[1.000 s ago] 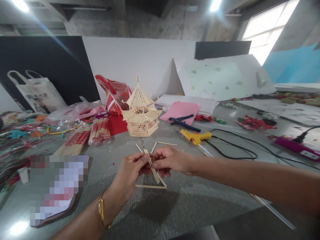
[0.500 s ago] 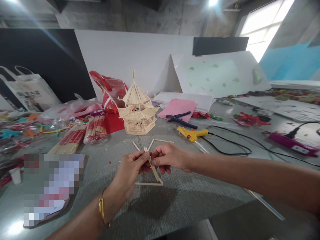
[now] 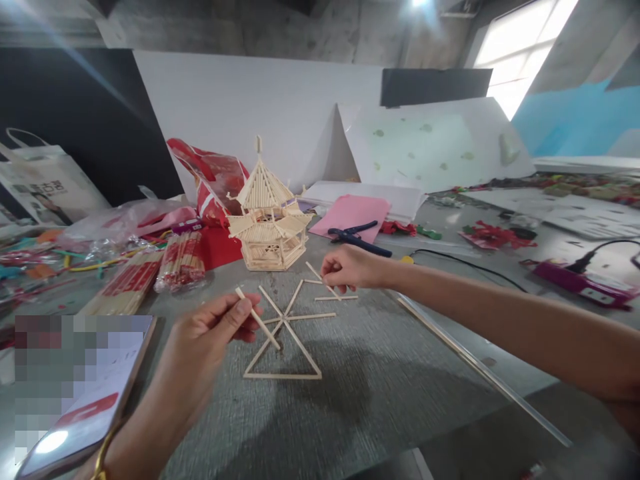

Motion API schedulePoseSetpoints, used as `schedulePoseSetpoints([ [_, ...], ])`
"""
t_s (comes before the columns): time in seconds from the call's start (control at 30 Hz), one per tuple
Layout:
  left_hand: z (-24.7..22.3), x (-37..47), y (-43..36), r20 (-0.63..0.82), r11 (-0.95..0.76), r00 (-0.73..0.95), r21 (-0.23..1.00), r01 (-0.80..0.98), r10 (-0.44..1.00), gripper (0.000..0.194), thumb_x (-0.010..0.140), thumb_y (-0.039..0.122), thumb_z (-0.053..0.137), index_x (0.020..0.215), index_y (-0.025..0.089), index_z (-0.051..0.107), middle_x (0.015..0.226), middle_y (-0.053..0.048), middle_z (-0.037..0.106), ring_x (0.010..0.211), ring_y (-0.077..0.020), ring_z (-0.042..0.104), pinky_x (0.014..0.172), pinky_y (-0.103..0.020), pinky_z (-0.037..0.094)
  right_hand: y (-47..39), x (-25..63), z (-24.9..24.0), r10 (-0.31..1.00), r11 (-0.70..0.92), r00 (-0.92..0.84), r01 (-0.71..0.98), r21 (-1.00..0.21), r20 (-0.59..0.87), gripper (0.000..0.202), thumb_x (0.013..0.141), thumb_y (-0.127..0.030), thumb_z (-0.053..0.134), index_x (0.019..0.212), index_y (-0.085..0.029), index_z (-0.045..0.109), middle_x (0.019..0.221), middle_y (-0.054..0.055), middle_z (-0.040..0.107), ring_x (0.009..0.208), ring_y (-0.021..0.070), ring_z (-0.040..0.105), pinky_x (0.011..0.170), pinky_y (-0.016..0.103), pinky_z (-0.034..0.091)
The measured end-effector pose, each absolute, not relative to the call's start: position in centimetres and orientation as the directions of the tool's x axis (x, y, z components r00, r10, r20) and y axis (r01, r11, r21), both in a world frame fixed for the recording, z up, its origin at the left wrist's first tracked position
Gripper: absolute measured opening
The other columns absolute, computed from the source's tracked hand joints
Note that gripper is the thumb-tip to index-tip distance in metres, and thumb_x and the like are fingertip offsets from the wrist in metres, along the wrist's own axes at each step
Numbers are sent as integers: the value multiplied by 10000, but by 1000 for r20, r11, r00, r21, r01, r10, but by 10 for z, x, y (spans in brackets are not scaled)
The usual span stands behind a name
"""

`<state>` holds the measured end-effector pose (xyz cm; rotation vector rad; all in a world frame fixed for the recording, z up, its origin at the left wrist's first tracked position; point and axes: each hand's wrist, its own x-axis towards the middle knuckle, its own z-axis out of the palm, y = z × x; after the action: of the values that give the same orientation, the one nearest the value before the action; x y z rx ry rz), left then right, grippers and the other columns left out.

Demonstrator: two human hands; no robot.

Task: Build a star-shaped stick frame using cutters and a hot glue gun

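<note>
Flat grey worktop (image 3: 390, 393), spanning view. Pale wooden pagoda model (image 3: 270, 230), upright, at 12 o'clock. Spoked frame of pale wooden sticks (image 3: 284, 318), lying flat at centre; straight wooden crosspiece (image 3: 283, 377) joins spoke tips at 5 and 7 o'clock. Left hand (image 3: 210, 327), frame's 9 o'clock: fingers pinched on slim pale wooden stick (image 3: 263, 325), slanting above frame. Right hand (image 3: 350, 270), frame's 2 o'clock: fingers narrow, gripping second slim pale wooden stick (image 3: 313, 271).

The person's left hand (image 3: 220, 327) and right hand (image 3: 347, 269) are bare, as is the long stretch of right forearm (image 3: 480, 317) in view. A narrow, shiny, gold-coloured bracelet (image 3: 102, 459) curves around the left wrist (image 3: 133, 437), partly cut off at the near edge.
</note>
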<state>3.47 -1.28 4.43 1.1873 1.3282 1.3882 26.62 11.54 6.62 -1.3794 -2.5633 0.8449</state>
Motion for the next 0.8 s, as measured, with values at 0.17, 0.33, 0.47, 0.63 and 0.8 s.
schedulePoseSetpoints([
  [0.17,43,35,-6,-61,48,-165,996,-81,984,340,617,412,753,831,151,708,727,-28,665,648,-129,576,564,-217,494,123,267,66,834,513,-536,840,-175,-127,159,709,-172,526,807,-138,646,723,42,666,659,137,600,540,198,377],
  [0.33,42,43,-6,-142,117,-132,977,-177,981,365,550,406,790,774,129,712,677,-26,645,621,-124,565,542,-212,488,142,268,58,841,529,-527,848,-19,-125,186,671,-118,540,799,-136,674,844,81,676,784,193,596,581,231,351],
  [0.47,35,48,-4,-178,153,-105,965,-212,978,360,551,394,789,771,120,708,678,-29,641,607,-121,562,534,-217,487,146,265,49,825,558,-551,829,32,-128,224,716,-156,517,851,-135,694,924,114,671,855,216,590,638,249,367],
  [0.63,31,55,4,-216,200,-48,952,-231,975,322,571,347,777,772,110,693,681,-35,639,606,-122,565,537,-222,491,139,257,46,819,557,-551,831,-7,-159,205,699,-133,525,798,-102,702,871,148,671,850,232,597,646,264,378],
  [0.8,29,63,15,-198,191,-4,952,-240,980,249,643,297,729,783,97,679,679,-41,639,579,-105,562,541,-211,481,124,252,59,784,527,-574,817,-234,-238,197,767,-241,527,812,-117,673,688,57,649,618,108,586,532,187,386],
])
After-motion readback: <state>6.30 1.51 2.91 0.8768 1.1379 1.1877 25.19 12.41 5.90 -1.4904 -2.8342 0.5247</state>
